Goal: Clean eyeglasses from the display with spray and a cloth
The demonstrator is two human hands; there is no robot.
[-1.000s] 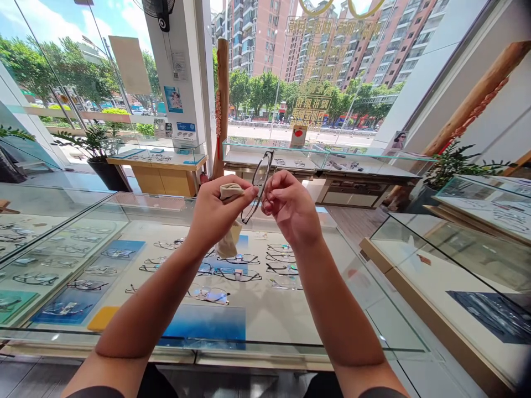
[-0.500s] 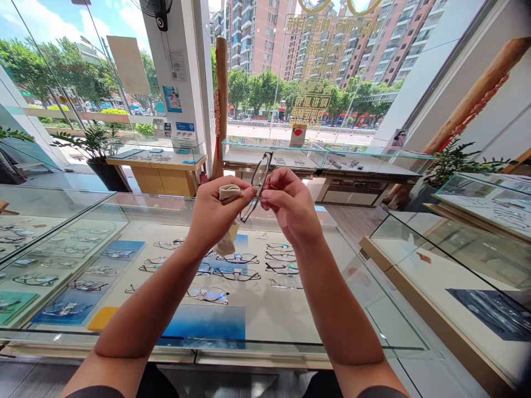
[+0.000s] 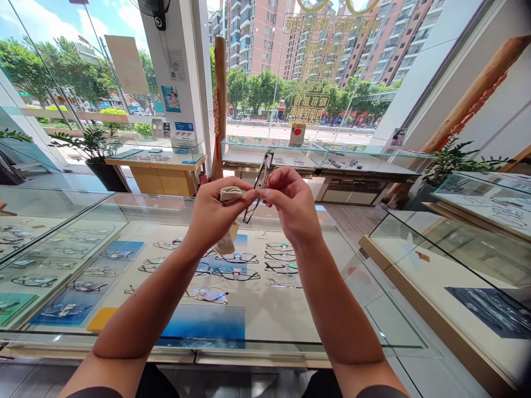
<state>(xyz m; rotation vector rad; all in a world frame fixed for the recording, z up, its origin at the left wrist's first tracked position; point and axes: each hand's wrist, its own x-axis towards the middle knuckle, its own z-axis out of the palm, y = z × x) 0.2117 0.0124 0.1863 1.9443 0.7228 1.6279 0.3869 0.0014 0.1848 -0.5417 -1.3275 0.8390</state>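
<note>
A pair of dark-framed eyeglasses is held up over the glass counter, turned nearly edge-on to me. My left hand pinches the frame near its middle between thumb and fingers. Tucked in that same hand is a folded cream cloth, and its loose end hangs below the palm. From the other side, my right hand closes thumb and finger on the eyeglasses near the bridge, its other fingers curled. The fingertips hide the middle of the frame.
Beneath my forearms stands a glass display counter with rows of eyeglasses inside, among them a half-rim pair. More glass cases stand at the right and by the window. A potted plant is at the left.
The eyeglasses have turned more edge-on and tilted slightly. My right thumb and finger have closed in on the frame's middle, nearer to my left fingertips.
</note>
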